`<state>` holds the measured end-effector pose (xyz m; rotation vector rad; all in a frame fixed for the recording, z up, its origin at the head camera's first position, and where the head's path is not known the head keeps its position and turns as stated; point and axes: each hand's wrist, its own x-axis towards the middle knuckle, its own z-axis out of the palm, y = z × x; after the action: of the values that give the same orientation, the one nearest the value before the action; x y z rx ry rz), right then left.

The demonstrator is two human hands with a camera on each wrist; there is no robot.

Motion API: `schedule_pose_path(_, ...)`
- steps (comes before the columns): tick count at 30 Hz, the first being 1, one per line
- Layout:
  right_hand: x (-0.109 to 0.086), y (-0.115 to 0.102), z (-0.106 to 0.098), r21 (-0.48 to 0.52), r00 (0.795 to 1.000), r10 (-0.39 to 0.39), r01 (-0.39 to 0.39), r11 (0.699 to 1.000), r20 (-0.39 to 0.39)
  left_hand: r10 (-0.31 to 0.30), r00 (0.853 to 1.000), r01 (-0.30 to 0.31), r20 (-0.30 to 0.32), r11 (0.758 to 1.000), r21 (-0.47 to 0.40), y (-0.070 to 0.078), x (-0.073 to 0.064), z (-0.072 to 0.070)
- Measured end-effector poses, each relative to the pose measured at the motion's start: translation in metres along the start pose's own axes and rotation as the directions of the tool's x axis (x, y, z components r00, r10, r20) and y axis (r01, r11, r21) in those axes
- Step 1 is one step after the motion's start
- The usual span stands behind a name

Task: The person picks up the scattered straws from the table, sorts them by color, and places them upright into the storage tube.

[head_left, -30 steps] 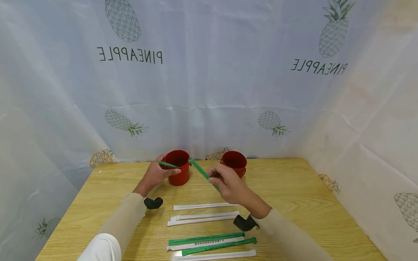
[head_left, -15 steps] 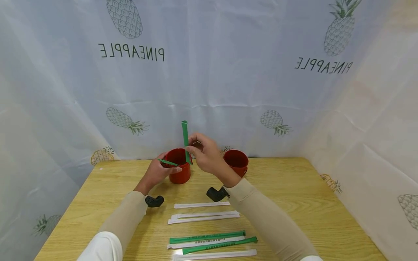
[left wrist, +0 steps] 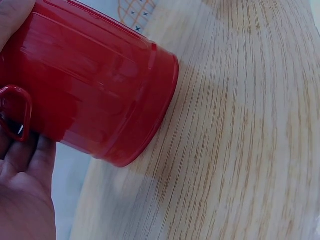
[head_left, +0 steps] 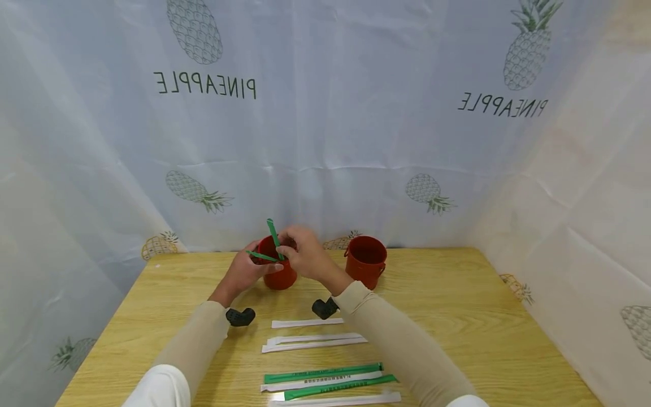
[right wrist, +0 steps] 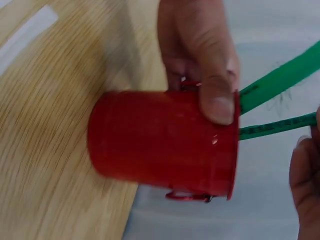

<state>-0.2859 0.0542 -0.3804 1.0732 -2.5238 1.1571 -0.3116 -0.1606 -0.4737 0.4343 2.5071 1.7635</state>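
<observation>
the left forearm reaches in from the lower left, and the left hand (head_left: 245,273) grasps the left bucket (head_left: 281,279), thumb across its near side just under the rim; the right forearm slants in from the lower right, and the right hand (head_left: 306,254) pinches the held straw (head_left: 274,234), green, between thumb and finger over the mouth. it leans leftward at the top, lower end within the bucket, while the other straw (head_left: 261,256), also green, slants out toward the left hand. the curtain (head_left: 346,130) reads "pineapple" twice, mirrored; dark print on the held straw is too blurred to read, and that on the lying green straws (head_left: 323,372) too small. the left bucket stands near the back edge of the table (head_left: 458,316), a gap between it and the right bucket (head_left: 365,271); white straws (head_left: 307,324) and green ones lie crosswise in front, the right sleeve (head_left: 407,345) passing over some right ends
</observation>
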Motion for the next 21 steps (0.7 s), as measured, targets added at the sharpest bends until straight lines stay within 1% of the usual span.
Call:
schedule_pose_path(2,-0.003,0.001,0.001,-0.122,0.999,0.006,0.001,0.993,0.052,-0.003,1.000,0.003,-0.008,1.000,-0.006,0.000,-0.001,0.000)
schedule_pose_path(4,-0.007,0.002,0.002,-0.233,0.995,0.010,0.012,0.973,0.095,0.008,1.000,-0.008,-0.007,1.000,-0.008,0.000,-0.001,-0.001)
schedule_pose_path(5,-0.010,0.001,0.001,-0.264,0.994,0.013,0.016,0.964,0.108,0.016,1.000,-0.016,-0.010,1.000,-0.005,0.000,-0.001,0.000)
schedule_pose_path(7,-0.018,0.003,0.000,-0.267,0.993,0.014,0.017,0.964,0.114,0.030,0.999,-0.030,-0.015,1.000,-0.008,0.001,0.000,0.000)
schedule_pose_path(9,-0.030,0.006,-0.002,-0.223,0.995,0.021,0.001,0.975,0.095,0.045,0.999,-0.045,-0.015,0.999,-0.002,0.001,0.000,0.001)
schedule_pose_path(12,-0.051,0.010,-0.003,-0.117,0.998,0.052,-0.047,0.992,0.039,0.052,0.998,-0.052,-0.019,0.999,0.005,0.001,0.001,0.002)
schedule_pose_path(14,-0.068,0.012,-0.003,-0.043,0.997,0.081,-0.081,0.996,0.003,0.051,0.998,-0.051,-0.022,0.999,0.015,0.002,0.001,0.002)
schedule_pose_path(16,-0.086,0.013,-0.001,0.037,0.993,0.116,-0.115,0.993,-0.015,0.045,0.999,-0.045,-0.026,0.999,0.022,0.001,0.001,0.002)
schedule_pose_path(19,-0.116,0.013,0.003,0.119,0.985,0.174,-0.174,0.977,0.012,0.041,0.999,-0.041,-0.028,0.999,0.021,0.001,0.000,0.002)
schedule_pose_path(21,-0.137,0.013,0.005,0.162,0.974,0.213,-0.223,0.961,0.074,0.026,0.999,-0.025,-0.029,1.000,0.012,-0.002,-0.002,0.003)
